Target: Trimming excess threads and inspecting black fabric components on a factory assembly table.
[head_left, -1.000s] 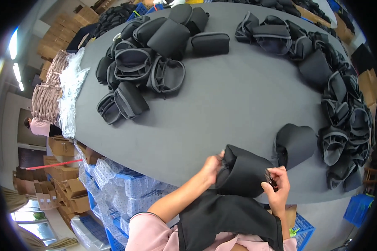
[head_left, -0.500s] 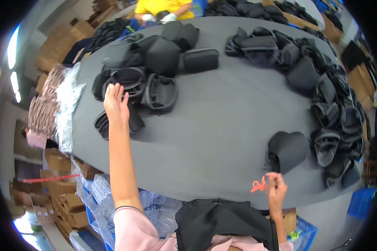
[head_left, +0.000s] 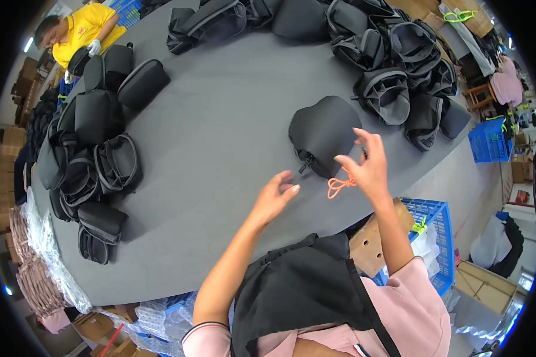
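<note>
A dark grey, rounded zip case (head_left: 324, 128) lies on the table in front of me, its zip pulls toward me. My right hand (head_left: 368, 169) is at the case's near right edge, thumb and forefinger apart. A looped orange cord (head_left: 339, 185) hangs from this hand, apparently held by the curled lower fingers, which are partly hidden. To the left and nearer me, my left hand (head_left: 274, 199) hovers above the table, empty, with thumb and fingers apart and slightly blurred. It does not touch the case.
Several dark cases (head_left: 98, 116) are heaped along the grey table's (head_left: 214, 160) left side. More, some gaping, line the far and right edges, such as one open case (head_left: 384, 95). A person (head_left: 86, 35) in yellow handles a case at far left. Blue crates (head_left: 438, 238) stand at right.
My view has turned to the right. My left hand has come from the left heap toward the single case. My right hand has moved up beside that case, with the orange cord.
</note>
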### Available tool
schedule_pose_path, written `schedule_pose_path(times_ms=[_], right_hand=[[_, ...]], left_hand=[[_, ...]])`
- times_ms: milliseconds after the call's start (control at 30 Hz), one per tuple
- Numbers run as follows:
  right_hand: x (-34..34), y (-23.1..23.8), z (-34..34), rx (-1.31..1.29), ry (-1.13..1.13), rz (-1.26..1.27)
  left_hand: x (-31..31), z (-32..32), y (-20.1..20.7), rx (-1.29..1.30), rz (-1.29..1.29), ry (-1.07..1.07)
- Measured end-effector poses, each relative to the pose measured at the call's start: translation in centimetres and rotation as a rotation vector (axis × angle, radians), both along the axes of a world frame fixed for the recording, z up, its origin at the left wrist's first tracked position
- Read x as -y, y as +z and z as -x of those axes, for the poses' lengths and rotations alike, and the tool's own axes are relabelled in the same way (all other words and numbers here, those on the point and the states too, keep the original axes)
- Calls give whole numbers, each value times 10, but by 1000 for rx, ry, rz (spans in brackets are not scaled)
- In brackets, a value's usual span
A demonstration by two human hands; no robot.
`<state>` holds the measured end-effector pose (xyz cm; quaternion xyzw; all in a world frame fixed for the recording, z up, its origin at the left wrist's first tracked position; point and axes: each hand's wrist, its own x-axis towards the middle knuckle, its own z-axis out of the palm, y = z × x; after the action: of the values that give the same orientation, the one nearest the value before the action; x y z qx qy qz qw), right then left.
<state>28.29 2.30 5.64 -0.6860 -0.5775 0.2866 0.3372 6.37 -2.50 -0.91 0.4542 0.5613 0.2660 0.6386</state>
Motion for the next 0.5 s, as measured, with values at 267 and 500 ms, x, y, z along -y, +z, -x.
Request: schedule_pose_path(times_ms=[267,500], right_hand=[[-44,-32,9,411,313,-318],[-18,-11,-6,-477,77,-145]], left_hand=[[-3,-39,0,369,356,147],[33,-5,57,-141,-308,292]])
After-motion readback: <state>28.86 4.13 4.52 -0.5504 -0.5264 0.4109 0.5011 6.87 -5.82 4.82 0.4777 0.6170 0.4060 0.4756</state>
